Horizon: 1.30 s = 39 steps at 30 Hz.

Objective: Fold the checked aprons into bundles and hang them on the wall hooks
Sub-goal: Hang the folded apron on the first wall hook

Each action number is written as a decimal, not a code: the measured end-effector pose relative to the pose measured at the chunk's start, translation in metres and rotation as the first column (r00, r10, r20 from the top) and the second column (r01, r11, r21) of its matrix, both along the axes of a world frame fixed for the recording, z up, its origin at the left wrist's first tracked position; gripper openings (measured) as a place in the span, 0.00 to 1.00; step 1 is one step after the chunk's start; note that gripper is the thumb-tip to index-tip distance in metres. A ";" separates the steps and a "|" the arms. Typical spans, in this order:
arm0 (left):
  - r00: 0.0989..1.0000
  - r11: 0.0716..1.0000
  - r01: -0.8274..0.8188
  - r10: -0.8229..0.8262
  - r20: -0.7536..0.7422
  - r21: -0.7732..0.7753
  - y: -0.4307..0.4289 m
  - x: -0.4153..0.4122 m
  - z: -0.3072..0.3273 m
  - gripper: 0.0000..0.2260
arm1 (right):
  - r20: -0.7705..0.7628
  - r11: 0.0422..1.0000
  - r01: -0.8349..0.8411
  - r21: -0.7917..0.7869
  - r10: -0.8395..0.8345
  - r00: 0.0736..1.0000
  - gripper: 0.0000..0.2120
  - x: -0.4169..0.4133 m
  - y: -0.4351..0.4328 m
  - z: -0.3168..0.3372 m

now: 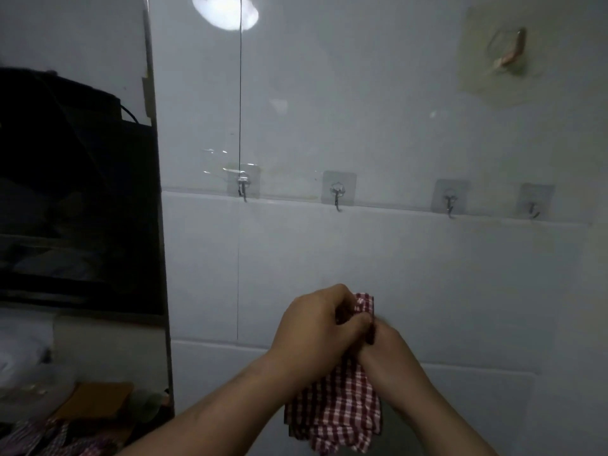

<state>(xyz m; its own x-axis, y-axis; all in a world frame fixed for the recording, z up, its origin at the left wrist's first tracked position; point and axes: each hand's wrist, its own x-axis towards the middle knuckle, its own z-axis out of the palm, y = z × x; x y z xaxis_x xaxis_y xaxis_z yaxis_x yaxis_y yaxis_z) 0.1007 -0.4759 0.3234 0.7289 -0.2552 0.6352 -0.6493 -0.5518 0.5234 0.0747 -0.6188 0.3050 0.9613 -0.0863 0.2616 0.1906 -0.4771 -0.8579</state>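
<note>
Before the white tiled wall (362, 110), a red-and-white checked apron (339, 413) hangs bunched below both hands. The left hand (316, 327) grips its top and the right hand (391, 353) pinches it alongside. Four adhesive hooks (338, 195) line the wall above.

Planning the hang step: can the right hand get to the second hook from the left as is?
Probably yes: only bare wall lies between the right hand and that hook, which holds nothing. But both it and the left hand grip the checked apron.
</note>
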 end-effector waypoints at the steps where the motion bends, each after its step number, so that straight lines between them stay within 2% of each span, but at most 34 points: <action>1: 1.000 1.000 -0.014 0.013 -0.011 -0.020 0.000 0.003 0.004 0.11 | 0.026 1.000 -0.001 -0.026 0.001 1.000 0.07 0.003 0.001 0.004; 3: 0.998 0.996 -0.006 0.000 -0.067 -0.086 0.004 0.008 0.012 0.11 | 0.048 1.000 -0.014 -0.012 0.014 0.999 0.05 0.004 0.002 0.012; 7: 0.968 0.968 0.093 -0.142 -0.208 -0.232 0.017 0.017 0.046 0.10 | 0.026 0.977 -0.144 0.155 0.141 0.990 0.06 0.002 0.001 0.030; 12: 0.938 0.961 0.141 -0.206 -0.278 -0.239 0.034 0.023 0.091 0.10 | -0.051 0.848 -0.306 0.432 0.362 0.931 0.15 0.001 0.007 0.040; 16: 0.928 0.966 0.152 -0.213 -0.305 -0.210 0.054 0.024 0.102 0.10 | -0.071 0.798 -0.344 0.495 0.432 0.899 0.19 0.002 0.019 0.040; 24: 0.959 0.978 0.121 -0.160 -0.235 -0.169 0.094 0.024 0.106 0.10 | -0.053 0.856 -0.369 0.362 0.414 0.909 0.21 0.018 0.043 0.038; 28: 0.953 0.978 0.128 -0.167 -0.254 -0.162 0.114 0.028 0.107 0.09 | 0.102 0.948 -0.291 0.127 0.279 0.955 0.29 0.031 0.071 0.050; 29: 0.946 0.977 0.145 -0.183 -0.266 -0.158 0.118 0.028 0.108 0.08 | 0.172 0.966 -0.249 0.065 0.235 0.957 0.27 0.034 0.079 0.055; 31: 0.944 0.977 0.153 -0.188 -0.269 -0.148 0.127 0.030 0.111 0.07 | 0.272 0.972 -0.233 0.008 0.222 0.936 0.17 0.040 0.100 0.065; 33: 0.960 0.985 0.115 -0.143 -0.239 -0.126 0.138 0.034 0.114 0.07 | 0.297 0.968 -0.243 -0.057 0.248 0.922 0.07 0.047 0.118 0.070; 34: 0.969 0.990 0.091 -0.113 -0.220 -0.108 0.143 0.037 0.114 0.07 | 0.306 0.967 -0.239 -0.084 0.254 0.918 0.05 0.052 0.125 0.070; 39: 0.978 0.996 0.006 -0.025 -0.205 -0.093 0.167 0.053 0.115 0.07 | 0.309 0.976 -0.212 -0.042 0.214 0.927 0.13 0.069 0.150 0.079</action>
